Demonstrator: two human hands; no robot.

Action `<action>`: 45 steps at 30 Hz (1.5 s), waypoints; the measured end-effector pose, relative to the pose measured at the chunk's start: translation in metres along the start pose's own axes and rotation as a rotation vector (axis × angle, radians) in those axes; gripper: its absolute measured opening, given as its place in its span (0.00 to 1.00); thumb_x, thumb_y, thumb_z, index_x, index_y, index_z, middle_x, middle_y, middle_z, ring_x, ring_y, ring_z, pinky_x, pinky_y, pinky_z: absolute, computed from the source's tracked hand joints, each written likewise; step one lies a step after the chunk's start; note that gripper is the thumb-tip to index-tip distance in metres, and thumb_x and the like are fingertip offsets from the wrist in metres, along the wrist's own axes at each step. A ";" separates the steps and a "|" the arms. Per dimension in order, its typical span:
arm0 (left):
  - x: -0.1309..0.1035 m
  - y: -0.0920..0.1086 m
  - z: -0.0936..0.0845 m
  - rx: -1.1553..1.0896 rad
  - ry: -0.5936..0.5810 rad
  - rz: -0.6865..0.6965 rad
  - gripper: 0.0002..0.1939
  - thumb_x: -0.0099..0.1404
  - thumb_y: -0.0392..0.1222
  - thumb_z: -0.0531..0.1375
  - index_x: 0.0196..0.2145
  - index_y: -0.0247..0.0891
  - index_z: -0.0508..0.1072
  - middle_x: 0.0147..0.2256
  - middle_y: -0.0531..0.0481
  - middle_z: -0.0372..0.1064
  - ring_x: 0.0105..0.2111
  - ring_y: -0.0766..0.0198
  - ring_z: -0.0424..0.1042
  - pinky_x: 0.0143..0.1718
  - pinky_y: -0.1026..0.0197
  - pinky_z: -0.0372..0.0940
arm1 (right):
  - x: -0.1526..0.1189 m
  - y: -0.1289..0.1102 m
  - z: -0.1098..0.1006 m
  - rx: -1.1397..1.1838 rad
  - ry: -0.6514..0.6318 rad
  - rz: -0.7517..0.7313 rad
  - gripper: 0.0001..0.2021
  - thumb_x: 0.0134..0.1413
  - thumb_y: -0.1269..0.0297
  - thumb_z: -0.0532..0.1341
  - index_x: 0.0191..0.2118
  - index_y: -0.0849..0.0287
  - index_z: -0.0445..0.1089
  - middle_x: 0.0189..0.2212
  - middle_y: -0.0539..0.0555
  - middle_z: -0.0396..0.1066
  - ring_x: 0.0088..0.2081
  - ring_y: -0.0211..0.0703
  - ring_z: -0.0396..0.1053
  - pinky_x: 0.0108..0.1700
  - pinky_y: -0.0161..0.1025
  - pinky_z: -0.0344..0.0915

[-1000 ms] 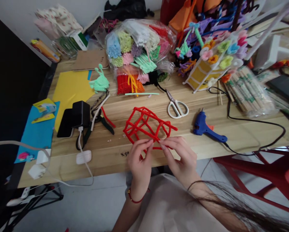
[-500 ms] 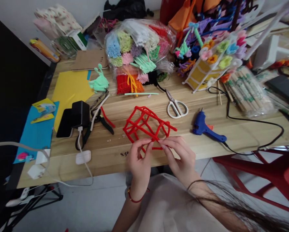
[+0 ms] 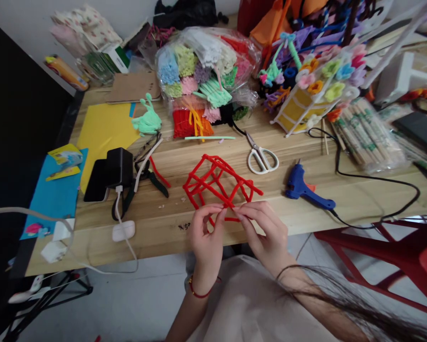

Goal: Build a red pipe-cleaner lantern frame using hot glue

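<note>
A red pipe-cleaner frame [image 3: 217, 183], built like an open cage of straight struts, rests near the front edge of the wooden table [image 3: 170, 190]. My left hand [image 3: 208, 232] pinches its near corner between thumb and forefinger. Close beside it, my right hand [image 3: 265, 230] pinches the same joint from the other side. The fingertips almost meet, and they hide the exact spot where the struts cross. White-handled scissors [image 3: 263, 159] lie behind the frame. To the right is a blue glue gun [image 3: 302, 187] with a black cord.
Bundles of coloured pipe cleaners [image 3: 206, 71] fill a clear bag at the back. Pliers [image 3: 152, 178], a phone [image 3: 95, 180] and a white earbud case [image 3: 123, 231] lie left. A flower-topped yellow box [image 3: 295, 111] and bagged sticks [image 3: 366, 133] stand right. A red stool [image 3: 377, 256] is below.
Hardly anything differs. Both hands keep their pinch on the red frame, and the frame sits almost exactly as before, with only a very slight shift in the view.
</note>
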State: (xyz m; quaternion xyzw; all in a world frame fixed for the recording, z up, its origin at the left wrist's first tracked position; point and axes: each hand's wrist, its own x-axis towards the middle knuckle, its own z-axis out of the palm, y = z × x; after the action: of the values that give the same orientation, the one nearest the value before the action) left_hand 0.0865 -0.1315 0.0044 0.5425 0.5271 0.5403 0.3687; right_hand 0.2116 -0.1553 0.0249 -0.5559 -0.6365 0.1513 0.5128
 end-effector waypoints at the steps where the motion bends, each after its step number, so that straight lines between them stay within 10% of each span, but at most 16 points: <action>1: 0.000 0.000 0.000 -0.002 -0.002 -0.003 0.04 0.61 0.38 0.63 0.34 0.39 0.71 0.35 0.50 0.72 0.38 0.64 0.74 0.41 0.59 0.72 | 0.000 0.000 0.000 0.000 -0.001 0.000 0.11 0.58 0.75 0.58 0.44 0.55 0.71 0.36 0.55 0.74 0.38 0.44 0.72 0.39 0.44 0.70; 24: 0.002 0.001 -0.001 -0.027 -0.023 0.020 0.05 0.61 0.33 0.62 0.33 0.39 0.69 0.35 0.51 0.72 0.36 0.66 0.74 0.38 0.61 0.70 | -0.001 -0.001 0.002 0.016 -0.028 -0.003 0.12 0.57 0.77 0.59 0.44 0.56 0.70 0.36 0.55 0.72 0.39 0.43 0.70 0.41 0.43 0.68; 33: 0.006 0.001 -0.007 -0.011 0.002 0.055 0.06 0.61 0.34 0.62 0.37 0.39 0.70 0.35 0.50 0.71 0.37 0.66 0.73 0.40 0.63 0.71 | 0.034 0.011 -0.034 -0.034 0.018 -0.004 0.12 0.60 0.71 0.56 0.47 0.53 0.71 0.41 0.56 0.71 0.46 0.47 0.68 0.49 0.47 0.64; 40: 0.007 -0.009 -0.029 0.041 -0.040 0.079 0.10 0.62 0.34 0.61 0.42 0.40 0.70 0.37 0.50 0.72 0.37 0.67 0.74 0.40 0.64 0.71 | 0.055 0.035 -0.028 0.244 -0.354 0.295 0.11 0.61 0.60 0.59 0.46 0.55 0.74 0.38 0.54 0.75 0.36 0.42 0.71 0.38 0.39 0.67; 45: 0.010 -0.018 -0.050 0.151 -0.021 0.137 0.08 0.62 0.35 0.61 0.40 0.41 0.72 0.38 0.50 0.72 0.40 0.65 0.73 0.45 0.60 0.69 | 0.040 0.024 -0.014 0.357 -0.399 0.422 0.12 0.56 0.60 0.63 0.45 0.56 0.73 0.30 0.52 0.74 0.27 0.37 0.67 0.29 0.36 0.64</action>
State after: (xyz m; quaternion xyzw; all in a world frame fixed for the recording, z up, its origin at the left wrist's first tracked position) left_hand 0.0327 -0.1272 -0.0037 0.6093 0.5241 0.5171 0.2945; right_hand 0.2424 -0.1181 0.0321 -0.5362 -0.5588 0.4689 0.4248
